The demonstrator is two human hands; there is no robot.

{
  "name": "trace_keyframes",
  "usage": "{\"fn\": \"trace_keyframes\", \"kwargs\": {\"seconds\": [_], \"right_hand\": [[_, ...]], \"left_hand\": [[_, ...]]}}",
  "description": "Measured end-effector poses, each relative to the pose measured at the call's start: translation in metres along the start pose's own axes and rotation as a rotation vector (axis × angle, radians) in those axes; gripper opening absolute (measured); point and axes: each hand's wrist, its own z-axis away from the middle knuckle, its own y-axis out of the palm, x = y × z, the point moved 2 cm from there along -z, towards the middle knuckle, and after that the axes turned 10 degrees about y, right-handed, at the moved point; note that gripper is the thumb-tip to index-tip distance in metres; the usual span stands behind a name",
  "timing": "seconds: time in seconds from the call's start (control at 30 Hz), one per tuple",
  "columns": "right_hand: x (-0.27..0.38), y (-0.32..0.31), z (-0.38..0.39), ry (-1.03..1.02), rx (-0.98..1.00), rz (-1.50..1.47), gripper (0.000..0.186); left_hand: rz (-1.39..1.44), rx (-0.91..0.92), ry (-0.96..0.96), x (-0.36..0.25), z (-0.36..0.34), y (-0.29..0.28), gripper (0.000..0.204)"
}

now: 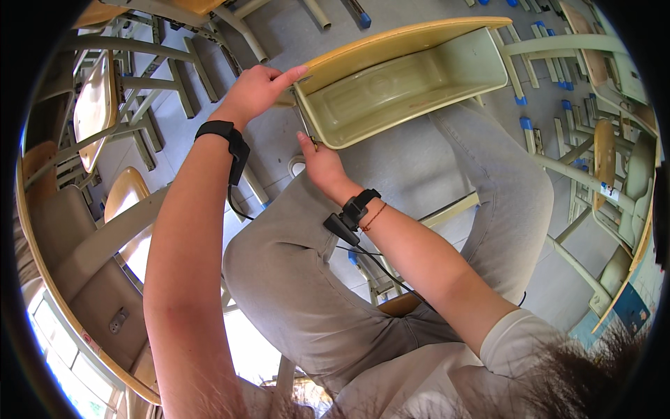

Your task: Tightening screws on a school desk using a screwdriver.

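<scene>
A school desk (401,45) with a thin wooden top and a pale green metal storage compartment (391,94) is tipped so the compartment's open side faces me. My left hand (255,91) is at its upper left corner, thumb laid along the edge and the other fingers bent, partly hidden. Lower on the same side, my right hand (322,164) has its fingers closed around a thin metal rod-like piece (305,115) lying along the compartment's end. Its exact kind is too small to make out. The compartment's interior shows no contents.
My legs in grey trousers (279,265) are spread below the desk. Wooden-seated chairs (98,112) and metal-framed desks crowd the left; more chair frames with blue-capped feet (527,129) are at the right. Black bands with cables (352,209) are on both wrists. The floor is grey tile.
</scene>
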Motion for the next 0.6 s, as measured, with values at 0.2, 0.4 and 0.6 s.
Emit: {"fn": "trace_keyframes", "kwargs": {"seconds": [0.2, 0.4, 0.6], "right_hand": [[-0.001, 0.003, 0.001, -0.055, -0.096, 0.049, 0.059], [-0.002, 0.007, 0.001, -0.104, -0.186, 0.094, 0.056], [-0.011, -0.005, -0.005, 0.051, 0.199, -0.318, 0.052]], "left_hand": [[-0.025, 0.010, -0.006, -0.003, 0.000, -0.002, 0.077], [-0.003, -0.027, 0.007, -0.002, 0.003, 0.001, 0.077], [-0.006, -0.018, 0.007, -0.002, 0.001, 0.001, 0.076]]}}
